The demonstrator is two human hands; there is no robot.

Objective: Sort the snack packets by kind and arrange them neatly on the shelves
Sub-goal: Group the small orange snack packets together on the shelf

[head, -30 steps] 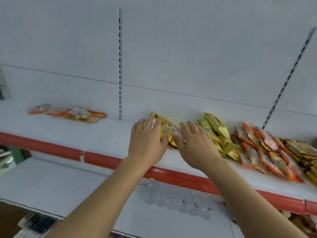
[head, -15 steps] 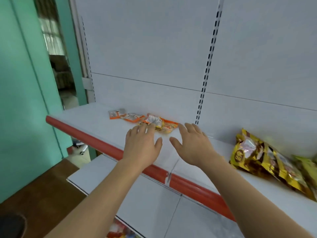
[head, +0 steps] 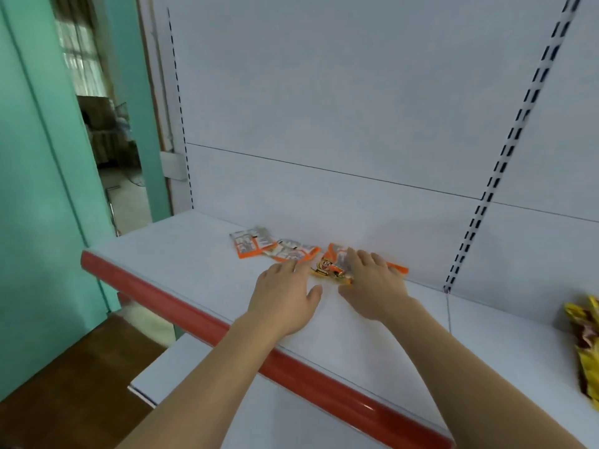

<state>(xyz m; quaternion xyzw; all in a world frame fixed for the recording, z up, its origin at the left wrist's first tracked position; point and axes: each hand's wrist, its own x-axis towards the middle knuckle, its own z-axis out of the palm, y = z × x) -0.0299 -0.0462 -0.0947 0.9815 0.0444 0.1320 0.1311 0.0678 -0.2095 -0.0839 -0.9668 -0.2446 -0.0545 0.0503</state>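
Note:
A short row of orange-and-white snack packets [head: 251, 243] lies along the back of the white shelf [head: 181, 251]. My left hand [head: 285, 296] lies flat with straight fingers, its fingertips at a middle packet [head: 293, 252]. My right hand [head: 372, 286] rests with straight fingers on the rightmost orange packet [head: 329, 267], covering part of it. Neither hand grips anything. Yellow packets [head: 586, 345] show at the far right edge of the shelf.
A red strip [head: 207, 322] runs along the shelf's front edge, with a lower white shelf [head: 168, 371] below. White back panels with slotted uprights [head: 505, 150] stand behind. A teal wall [head: 42, 176] and a doorway are to the left.
My view and both hands have swung left, away from the yellow packets. Both hands have reached forward to the orange packets; the right hand now lies on one.

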